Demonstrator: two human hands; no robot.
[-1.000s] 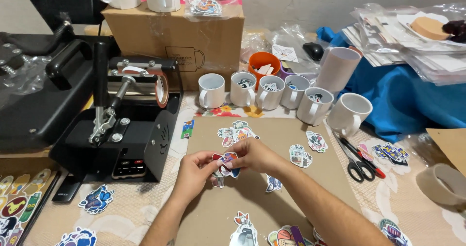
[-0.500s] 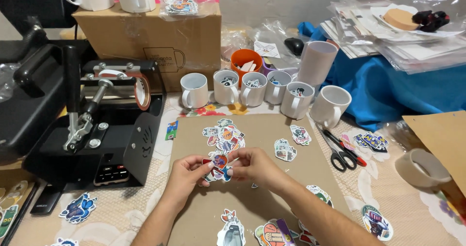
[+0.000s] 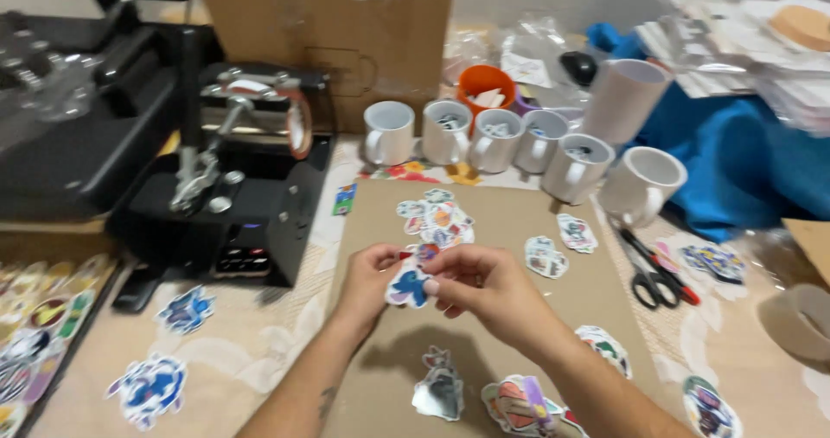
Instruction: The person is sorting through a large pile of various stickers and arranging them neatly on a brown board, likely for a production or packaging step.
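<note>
Nearest the camera, at the close end of the brown cardboard sheet, lie a grey cut-out sticker and a red and purple one. Off the sheet's near left corner, on the table, sit two blue stickers.

Over the middle of the sheet both hands meet. The left hand and the right hand each pinch with narrow fingertips a blue and white sticker, holding it just above the cardboard. The right hand's fingers curl over its upper edge; the left hand's thumb grips its left edge.

Just beyond the hands, on the far half of the sheet, lies a pile of stickers, and to the right of that two single stickers lie apart. Off the sheet's right edge rest black-handled scissors, and further right a roll of tape.

Left of the sheet stands a black mug press, with a larger flat press beyond that.

Along the far edge of the sheet stands a row of white mugs, the last one tipped at the right end. Behind them are an orange cup, a cardboard box and a blue cloth.
</note>
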